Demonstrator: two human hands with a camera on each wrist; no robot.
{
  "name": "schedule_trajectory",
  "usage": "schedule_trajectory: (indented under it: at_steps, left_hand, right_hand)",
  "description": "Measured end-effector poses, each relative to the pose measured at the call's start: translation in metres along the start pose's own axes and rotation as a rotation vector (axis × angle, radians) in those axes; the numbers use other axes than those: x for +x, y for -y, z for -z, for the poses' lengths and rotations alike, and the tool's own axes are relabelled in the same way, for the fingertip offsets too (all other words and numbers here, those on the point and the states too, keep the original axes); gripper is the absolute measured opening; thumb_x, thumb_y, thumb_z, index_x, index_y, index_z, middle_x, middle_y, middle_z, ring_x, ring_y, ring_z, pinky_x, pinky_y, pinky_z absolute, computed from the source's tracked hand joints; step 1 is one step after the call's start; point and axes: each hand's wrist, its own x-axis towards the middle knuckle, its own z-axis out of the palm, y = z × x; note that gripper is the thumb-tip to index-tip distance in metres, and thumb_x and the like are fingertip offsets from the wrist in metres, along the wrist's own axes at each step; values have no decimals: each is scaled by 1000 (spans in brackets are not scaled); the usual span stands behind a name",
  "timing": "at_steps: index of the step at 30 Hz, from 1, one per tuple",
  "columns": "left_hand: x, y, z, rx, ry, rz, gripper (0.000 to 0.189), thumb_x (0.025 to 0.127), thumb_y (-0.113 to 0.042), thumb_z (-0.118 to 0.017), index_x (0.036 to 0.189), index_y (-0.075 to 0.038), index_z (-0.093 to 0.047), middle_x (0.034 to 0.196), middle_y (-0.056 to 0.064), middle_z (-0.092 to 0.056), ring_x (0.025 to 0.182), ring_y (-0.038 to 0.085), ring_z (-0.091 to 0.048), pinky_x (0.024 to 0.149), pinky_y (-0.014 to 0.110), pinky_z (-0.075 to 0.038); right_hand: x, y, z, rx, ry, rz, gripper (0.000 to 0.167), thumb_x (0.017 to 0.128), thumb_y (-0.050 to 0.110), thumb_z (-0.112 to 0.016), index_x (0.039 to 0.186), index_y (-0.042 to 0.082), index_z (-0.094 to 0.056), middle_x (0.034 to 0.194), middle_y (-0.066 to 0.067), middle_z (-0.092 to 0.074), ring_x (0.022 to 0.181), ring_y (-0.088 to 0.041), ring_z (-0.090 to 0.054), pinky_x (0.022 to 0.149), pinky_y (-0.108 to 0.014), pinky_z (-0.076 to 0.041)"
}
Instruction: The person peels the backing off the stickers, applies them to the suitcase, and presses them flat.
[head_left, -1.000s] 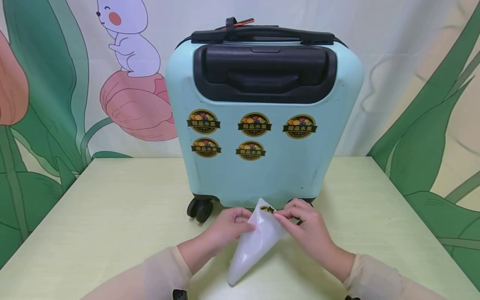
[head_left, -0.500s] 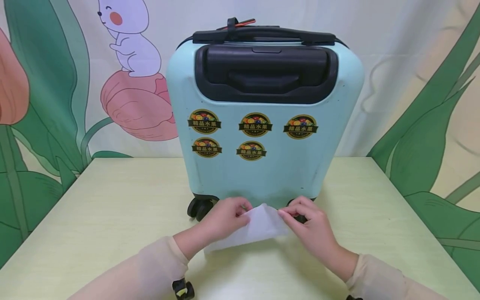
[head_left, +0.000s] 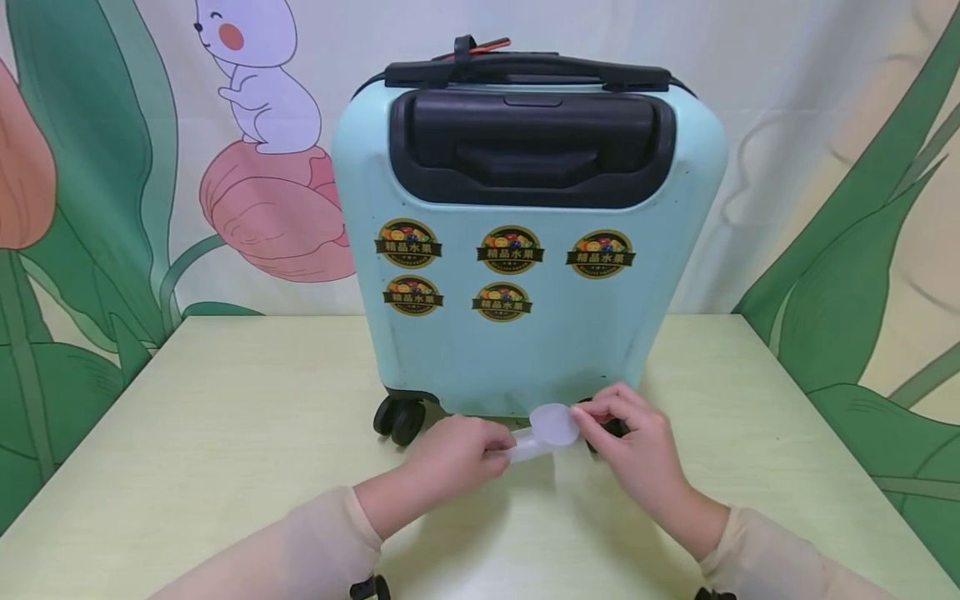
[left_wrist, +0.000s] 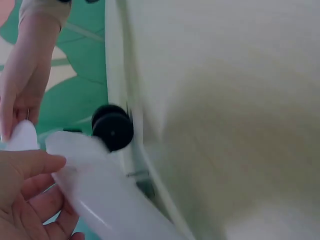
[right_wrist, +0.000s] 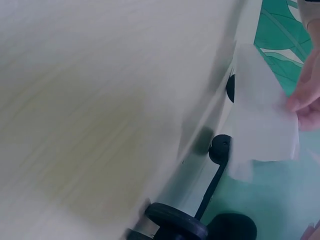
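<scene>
In the head view my left hand (head_left: 453, 458) pinches a white sticker backing sheet (head_left: 528, 446), seen almost edge-on. My right hand (head_left: 637, 429) holds an oval sticker (head_left: 556, 424) by its right edge between thumb and fingertips, its pale back toward me. The left wrist view shows the curved sheet (left_wrist: 102, 185) under the left thumb, and the sticker (left_wrist: 23, 136) at the right hand's fingertips. Just behind both hands stands a light blue suitcase (head_left: 525, 358). Several black-and-gold fruit stickers (head_left: 510, 249) are on its front, three above and two below.
The suitcase stands upright on black wheels (head_left: 401, 419) on a pale wooden table (head_left: 262, 417). Its black handle recess (head_left: 532, 150) is near the top. A printed cloth (head_left: 810, 150) with plants and a white animal hangs behind.
The sticker has come off the sheet and is now in the right hand. The left hand has turned the sheet from facing the camera to nearly edge-on and lowered it slightly.
</scene>
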Motion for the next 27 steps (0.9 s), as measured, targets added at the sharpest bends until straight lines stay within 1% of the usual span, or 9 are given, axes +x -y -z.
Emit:
schedule_trajectory:
  at_steps: [3,6,8,10,14,17,21,25,27]
  left_hand:
    - [-2,-4,-5,16,38,-52,9,84,-14,-65,82,-16,-73,67,-10,-62,54,1,-47,49,19,-37]
    - [-4,-6,-7,-5,57,-55,12,85,-16,-64,88,-17,-76,74,-10,-67,59,-4,-52,53,15,-40]
    - [-5,-7,-7,-31,41,-50,13,87,-16,-63,89,-17,-76,78,-11,-68,62,-5,-54,57,14,-42]
    - [-6,-9,-6,-78,-6,-53,14,87,-15,-62,90,-17,-76,80,-10,-69,66,-5,-56,59,14,-43]
    - [-8,-16,-6,-270,-130,-74,17,89,-11,-61,100,-13,-74,85,-7,-69,67,1,-55,56,16,-42]
    - [-10,-24,-6,-462,-170,-64,24,91,-8,-58,111,-11,-70,88,-5,-69,70,5,-56,48,17,-36]
    - [-15,-36,-6,-644,-147,-16,31,93,-8,-54,123,-12,-63,87,-3,-70,76,7,-61,52,18,-38]
    - [-17,-43,-5,-735,-114,29,37,93,-9,-53,129,-14,-57,83,-3,-67,75,6,-62,63,21,-45]
    - [-18,-44,-4,-762,-111,40,37,93,-8,-52,130,-11,-56,82,-1,-67,75,6,-61,66,21,-46]
  right_hand:
    - [0,-1,0,-4,-7,-5,14,74,-6,-73,79,7,-71,77,2,-57,64,-8,-52,53,-18,-44]
    - [0,-2,0,-7,1,-16,14,74,-6,-73,79,8,-71,77,4,-56,65,-6,-52,55,-17,-44]
    - [1,-2,0,-3,2,-23,15,74,-6,-74,78,8,-71,77,4,-56,65,-6,-52,55,-16,-44]
    - [1,-1,-1,4,-2,-25,15,74,-6,-74,78,8,-71,76,4,-56,64,-6,-52,55,-16,-44]
    - [1,-1,-3,10,-27,-12,17,72,-9,-74,79,7,-71,76,3,-55,63,-6,-50,55,-15,-43]
    - [0,0,-4,4,-40,8,17,71,-8,-75,79,6,-71,75,1,-53,64,-6,-49,55,-15,-41]
    - [-1,2,-7,20,-32,26,8,76,1,-74,79,5,-69,76,-3,-53,67,-9,-46,56,-17,-38]
    - [-2,3,-8,47,-22,18,7,81,10,-73,79,5,-68,77,-6,-53,70,-10,-46,58,-20,-38]
    - [-3,4,-9,53,-24,25,9,82,12,-72,79,6,-67,77,-5,-53,71,-10,-46,59,-20,-38]
